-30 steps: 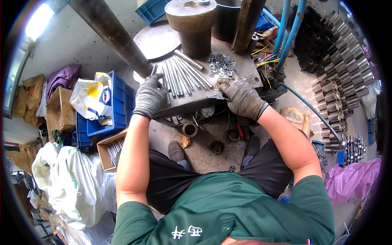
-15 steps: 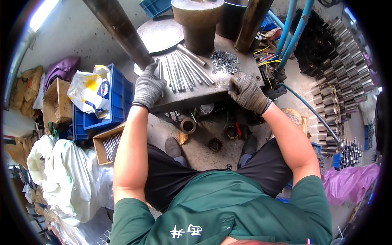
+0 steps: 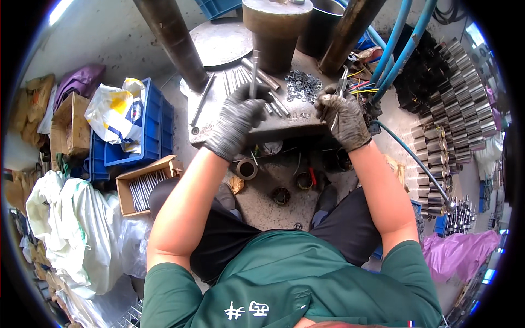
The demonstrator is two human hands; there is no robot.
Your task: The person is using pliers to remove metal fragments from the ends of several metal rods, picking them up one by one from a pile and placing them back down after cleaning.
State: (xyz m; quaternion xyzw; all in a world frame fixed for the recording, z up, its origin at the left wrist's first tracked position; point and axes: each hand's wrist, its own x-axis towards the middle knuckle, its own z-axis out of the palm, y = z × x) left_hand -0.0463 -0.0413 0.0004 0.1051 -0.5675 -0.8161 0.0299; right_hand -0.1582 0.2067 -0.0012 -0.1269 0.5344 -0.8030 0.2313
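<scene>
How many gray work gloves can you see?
2: one on the left hand, holding up a metal rod, and one on the right hand, holding a thin metal piece. Others may be hidden.

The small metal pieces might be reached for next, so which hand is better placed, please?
Probably the right hand: it is beside the small metal pieces, though holding a slender metal item. The left hand is farther away, holding a metal rod.
</scene>
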